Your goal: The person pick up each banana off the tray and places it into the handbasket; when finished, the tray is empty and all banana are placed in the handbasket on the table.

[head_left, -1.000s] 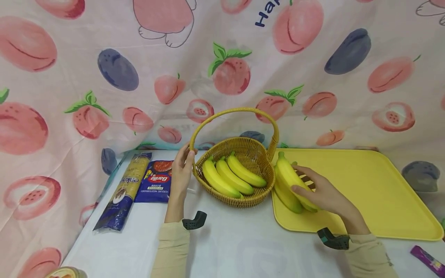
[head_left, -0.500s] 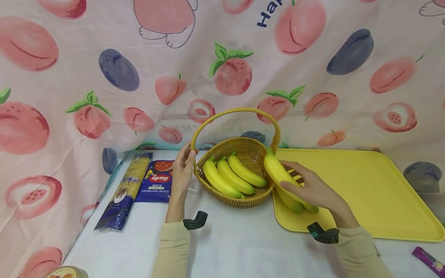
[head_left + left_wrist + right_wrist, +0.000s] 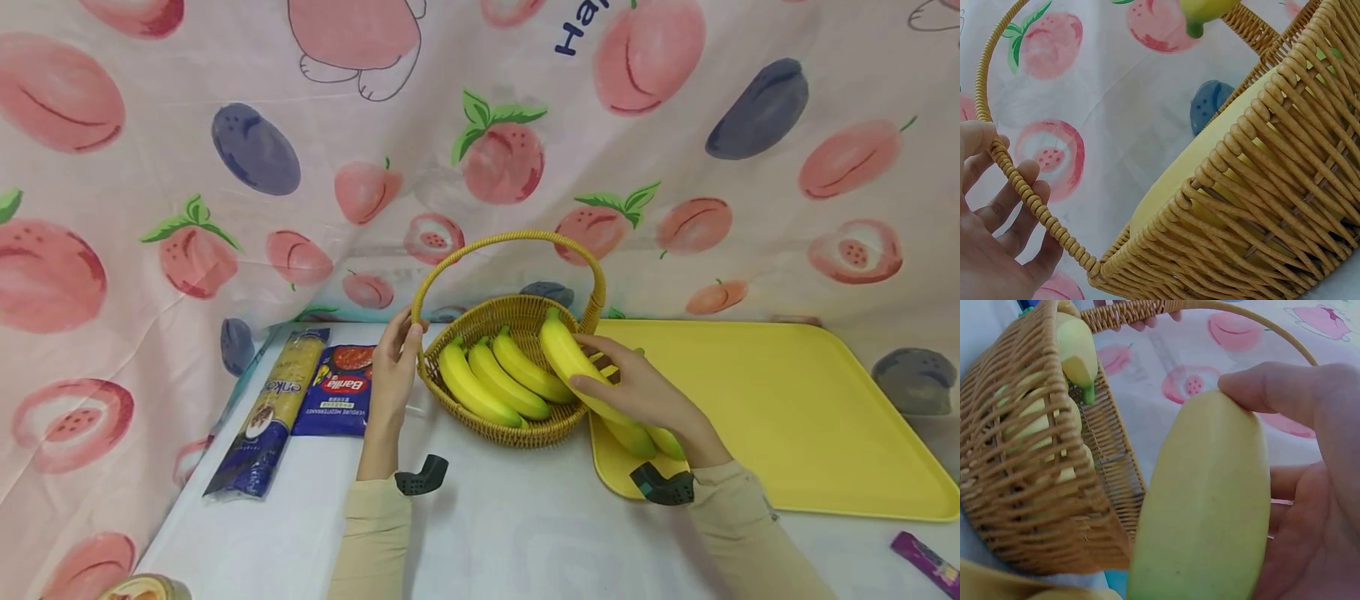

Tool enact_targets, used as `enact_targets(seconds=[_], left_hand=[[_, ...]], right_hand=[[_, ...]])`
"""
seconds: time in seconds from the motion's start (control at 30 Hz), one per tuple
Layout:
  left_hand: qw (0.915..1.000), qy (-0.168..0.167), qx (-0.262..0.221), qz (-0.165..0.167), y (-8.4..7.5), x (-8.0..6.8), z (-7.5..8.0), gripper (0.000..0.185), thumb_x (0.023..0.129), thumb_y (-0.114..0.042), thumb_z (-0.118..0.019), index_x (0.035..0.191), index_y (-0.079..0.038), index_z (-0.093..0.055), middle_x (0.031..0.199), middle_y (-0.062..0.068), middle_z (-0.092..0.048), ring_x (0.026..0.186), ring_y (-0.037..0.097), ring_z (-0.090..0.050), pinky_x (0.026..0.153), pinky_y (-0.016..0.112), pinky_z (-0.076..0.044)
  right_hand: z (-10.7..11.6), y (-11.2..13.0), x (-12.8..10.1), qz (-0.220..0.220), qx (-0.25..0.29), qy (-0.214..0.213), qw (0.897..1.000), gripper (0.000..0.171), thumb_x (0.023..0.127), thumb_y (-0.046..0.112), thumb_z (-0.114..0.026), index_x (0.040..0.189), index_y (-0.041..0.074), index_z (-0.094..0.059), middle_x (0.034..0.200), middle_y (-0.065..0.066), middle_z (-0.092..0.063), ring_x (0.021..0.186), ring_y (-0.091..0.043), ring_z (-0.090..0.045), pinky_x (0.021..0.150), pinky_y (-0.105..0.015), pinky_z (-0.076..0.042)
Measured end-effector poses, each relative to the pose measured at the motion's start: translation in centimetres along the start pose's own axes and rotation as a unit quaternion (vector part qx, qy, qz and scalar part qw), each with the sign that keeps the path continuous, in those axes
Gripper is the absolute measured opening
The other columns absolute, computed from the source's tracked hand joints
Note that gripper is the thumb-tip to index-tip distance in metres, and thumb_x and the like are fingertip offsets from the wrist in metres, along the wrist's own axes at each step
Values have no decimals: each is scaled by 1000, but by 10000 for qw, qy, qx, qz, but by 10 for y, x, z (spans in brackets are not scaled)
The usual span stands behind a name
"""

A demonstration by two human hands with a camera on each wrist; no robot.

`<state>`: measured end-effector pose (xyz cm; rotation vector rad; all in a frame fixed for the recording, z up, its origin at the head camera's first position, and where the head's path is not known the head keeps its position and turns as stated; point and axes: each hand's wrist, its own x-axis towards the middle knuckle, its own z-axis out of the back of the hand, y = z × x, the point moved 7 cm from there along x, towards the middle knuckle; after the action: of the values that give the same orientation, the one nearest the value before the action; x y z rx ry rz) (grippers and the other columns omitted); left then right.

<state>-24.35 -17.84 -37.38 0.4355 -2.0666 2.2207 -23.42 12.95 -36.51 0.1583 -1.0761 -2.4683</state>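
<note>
My left hand (image 3: 393, 362) grips the left side of the tall handle (image 3: 510, 240) of a wicker basket (image 3: 517, 433). In the left wrist view, the thumb lies before the handle and the fingers (image 3: 1019, 215) behind it. Three yellow bananas (image 3: 474, 387) with green tips lie side by side in the basket. My right hand (image 3: 648, 396) holds another banana (image 3: 566, 354), tilted, its stem end over the basket's right side. The right wrist view shows this banana (image 3: 1204, 500) between thumb and fingers, beside the basket wall (image 3: 1029, 469).
More bananas (image 3: 632, 439) lie below the right hand on a yellow tray (image 3: 795, 408). Left of the basket are a long pasta packet (image 3: 273, 408) and a blue Barilla pouch (image 3: 337, 396). A purple sachet (image 3: 927, 560) and a jar (image 3: 142, 588) sit near the front corners.
My right hand has moved left with the banana, from above the tray to the basket's right rim. The left hand has stayed at the handle.
</note>
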Motion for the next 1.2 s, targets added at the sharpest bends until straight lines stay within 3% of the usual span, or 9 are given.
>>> enact_targets(seconds=[0.1,0.37,0.57,0.87,1.2], left_hand=[[9999,-49,28,-92,8,3,2,39,98,-32,-49,136,-23,-48,128,13,-58,129,15,-45,109,43,-32],[9996,-90,121,-226,8,4,2,41,98,-38,-49,136,-23,-48,127,15,-59,129,16,-45,109,45,-33],[10000,-47,53,-61,9,4,2,40,98,-32,-48,137,-23,-48,127,13,-59,129,15,-45,109,43,-32],[10000,43,2,77,-17,-7,-2,40,100,-20,-46,139,-10,-45,130,22,-54,131,23,-43,110,45,-31],[9999,94,-12,63,-19,-7,-3,40,100,-20,-46,139,-9,-45,130,21,-55,130,24,-44,110,45,-31]], right_hand=[[-3,4,7,-34,108,49,9999,64,89,44,-63,143,17,-40,123,-7,-56,107,-23,-53,83,-37,-46],[-9,15,24,-178,32,90,9998,69,87,50,-62,143,16,-39,119,-6,-58,104,-21,-54,83,-36,-45],[-20,19,40,-102,64,222,9997,68,88,48,-62,143,14,-40,122,-8,-57,102,-22,-55,86,-38,-45],[-40,25,62,-85,-131,538,9984,70,89,50,-60,143,11,-40,126,-9,-56,109,-24,-56,91,-41,-46],[-60,22,84,-286,-543,1003,9931,69,90,47,-59,143,8,-39,125,-11,-58,109,-23,-56,90,-39,-46]])
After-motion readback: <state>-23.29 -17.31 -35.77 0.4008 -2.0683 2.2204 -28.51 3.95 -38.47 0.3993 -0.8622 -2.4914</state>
